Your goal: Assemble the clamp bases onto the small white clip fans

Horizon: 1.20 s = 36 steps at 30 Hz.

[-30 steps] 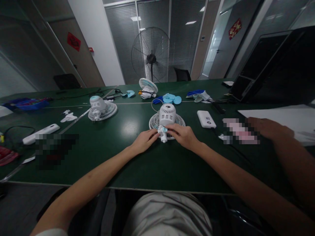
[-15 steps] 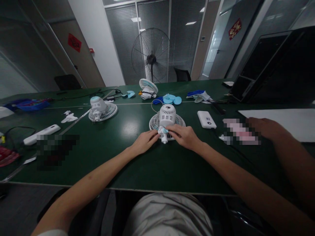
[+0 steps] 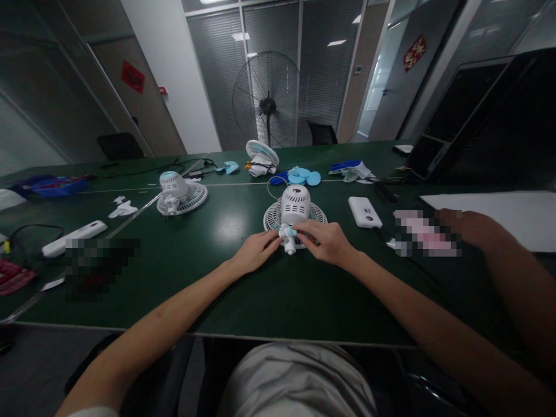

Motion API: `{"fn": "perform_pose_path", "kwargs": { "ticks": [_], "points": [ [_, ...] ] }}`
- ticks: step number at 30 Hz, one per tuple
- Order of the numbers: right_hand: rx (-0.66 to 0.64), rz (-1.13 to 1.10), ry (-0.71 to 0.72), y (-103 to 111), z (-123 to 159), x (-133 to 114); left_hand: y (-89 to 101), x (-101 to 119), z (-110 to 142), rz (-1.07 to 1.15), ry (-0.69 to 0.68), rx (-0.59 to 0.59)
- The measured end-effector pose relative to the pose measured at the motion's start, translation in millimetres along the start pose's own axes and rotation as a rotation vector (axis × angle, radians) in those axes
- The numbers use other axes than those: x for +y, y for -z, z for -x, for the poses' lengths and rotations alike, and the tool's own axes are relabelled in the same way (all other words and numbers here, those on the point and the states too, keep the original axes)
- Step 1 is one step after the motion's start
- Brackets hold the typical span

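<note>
A small white fan [image 3: 295, 204] lies grille-down on the green table [image 3: 269, 289], its motor housing pointing up. A white and light-blue bracket [image 3: 287, 234] sticks out of its near side. My left hand [image 3: 254, 252] pinches the bracket from the left with its fingertips. From the right, my right hand [image 3: 326, 241] pinches the same bracket, fingers curled over the fan's base. Both hands rest on the table.
A second small fan [image 3: 180, 193] lies to the left, a third [image 3: 261, 156] further back beside blue blades [image 3: 303, 175]. A white power bank [image 3: 364, 211] lies right of my hands. Another person's arm [image 3: 490, 243] rests at right. A large pedestal fan [image 3: 266, 95] stands behind the table.
Almost nothing has changed; both hands stay on the bracket, with only slight finger shifts.
</note>
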State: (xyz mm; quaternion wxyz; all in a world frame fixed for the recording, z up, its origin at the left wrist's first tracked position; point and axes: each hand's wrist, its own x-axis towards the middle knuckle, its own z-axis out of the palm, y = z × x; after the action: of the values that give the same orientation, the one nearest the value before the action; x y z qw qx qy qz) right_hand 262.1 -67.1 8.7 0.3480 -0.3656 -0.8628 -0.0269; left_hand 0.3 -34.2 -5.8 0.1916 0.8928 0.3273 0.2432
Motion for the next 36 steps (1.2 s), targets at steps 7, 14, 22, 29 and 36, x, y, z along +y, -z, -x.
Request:
{"fn": "perform_pose_path", "kwargs": {
  "ticks": [7,14,22,29,36],
  "points": [
    [0.050,-0.063,-0.135,-9,-10,-7,0.4,0,0,-0.027,-0.008,-0.016],
    [0.061,-0.132,-0.190,-4,-9,-9,2.7,2,0,-0.030,0.010,-0.025],
    [0.044,-0.078,-0.076,-5,-6,-2,1.0,0,0,-0.056,0.008,-0.026],
    [0.030,-0.094,-0.086,-3,-6,-4,2.9,2,0,-0.045,0.014,-0.025],
    [0.003,-0.034,0.011,1,-2,5,2.6,2,0,-0.024,0.019,-0.018]
  ]
}}
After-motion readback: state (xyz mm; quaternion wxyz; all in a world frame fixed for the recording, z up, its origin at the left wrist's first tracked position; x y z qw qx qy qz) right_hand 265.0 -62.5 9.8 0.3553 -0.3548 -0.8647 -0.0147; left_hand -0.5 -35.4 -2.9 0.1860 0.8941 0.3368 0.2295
